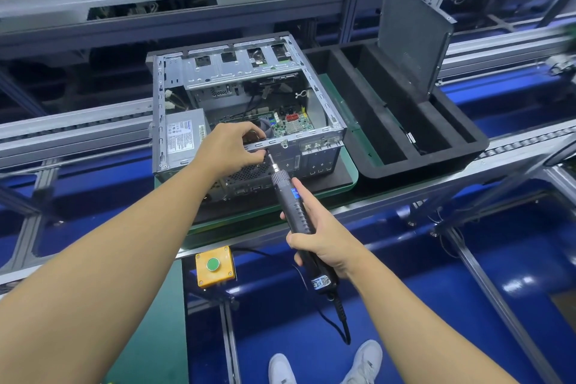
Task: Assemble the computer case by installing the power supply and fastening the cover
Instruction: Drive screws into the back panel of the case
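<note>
An open grey computer case (314, 72) lies on its side on a green pallet, its motherboard (288, 123) showing inside. The grey power supply (184, 137) sits in the case's near-left corner, label up. My left hand (232, 146) pinches at the case's rear edge, right where the screwdriver bit meets the metal; whether a screw sits under my fingers is hidden. My right hand (324, 240) is wrapped around a black electric screwdriver (294, 206), tilted up and left with its tip at the rear panel. The dark cover panel (411, 31) leans upright behind the foam tray.
A black foam tray (392, 131) with long slots sits right of the case on the conveyor rails. A yellow box with a green button (213, 265) hangs on the near rail. The screwdriver's cable trails down toward the blue floor, near my shoes.
</note>
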Demonstrator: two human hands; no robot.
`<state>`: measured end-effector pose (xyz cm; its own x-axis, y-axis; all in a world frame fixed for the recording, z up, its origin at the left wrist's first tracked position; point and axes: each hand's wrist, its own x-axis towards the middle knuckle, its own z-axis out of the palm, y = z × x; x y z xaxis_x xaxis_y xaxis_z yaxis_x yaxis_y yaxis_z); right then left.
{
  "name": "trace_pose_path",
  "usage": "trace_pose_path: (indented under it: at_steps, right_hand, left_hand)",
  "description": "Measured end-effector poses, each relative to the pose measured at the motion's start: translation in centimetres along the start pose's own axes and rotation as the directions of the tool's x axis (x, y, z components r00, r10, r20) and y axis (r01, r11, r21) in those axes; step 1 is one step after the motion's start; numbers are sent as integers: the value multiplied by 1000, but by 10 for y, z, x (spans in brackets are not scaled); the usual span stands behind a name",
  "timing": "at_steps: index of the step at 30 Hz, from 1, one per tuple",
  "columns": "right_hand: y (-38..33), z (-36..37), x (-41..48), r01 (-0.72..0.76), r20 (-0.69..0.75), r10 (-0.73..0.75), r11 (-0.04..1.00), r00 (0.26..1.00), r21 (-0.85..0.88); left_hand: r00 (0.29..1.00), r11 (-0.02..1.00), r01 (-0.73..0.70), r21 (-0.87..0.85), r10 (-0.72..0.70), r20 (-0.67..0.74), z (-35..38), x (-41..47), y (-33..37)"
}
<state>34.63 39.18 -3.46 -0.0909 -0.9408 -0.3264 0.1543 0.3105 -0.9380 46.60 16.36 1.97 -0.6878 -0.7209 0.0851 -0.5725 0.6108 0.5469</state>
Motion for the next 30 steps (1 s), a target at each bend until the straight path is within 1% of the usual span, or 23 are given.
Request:
trace_pose_path:
  at_steps: [9, 16, 23, 30]
  right_hand:
    - [-11, 1, 1, -26, 9, 26, 1000, 1000, -18]
    - [-12, 4, -1, -41, 24, 39, 995, 999, 90]
    - [-13, 5, 0, -41, 35, 37, 992, 999, 119]
    - [-18, 11, 1, -27, 15, 25, 988, 1000, 150]
  left_hand:
    - [1000, 1000, -11, 0, 11, 5, -1, 0, 0]
    - [1000, 1000, -9, -16, 9, 13, -2, 0, 0]
    - [1000, 999, -16, -36, 16, 5, -1, 0, 0]
    - [1000, 999, -13, -32, 14, 8, -2, 0, -1]
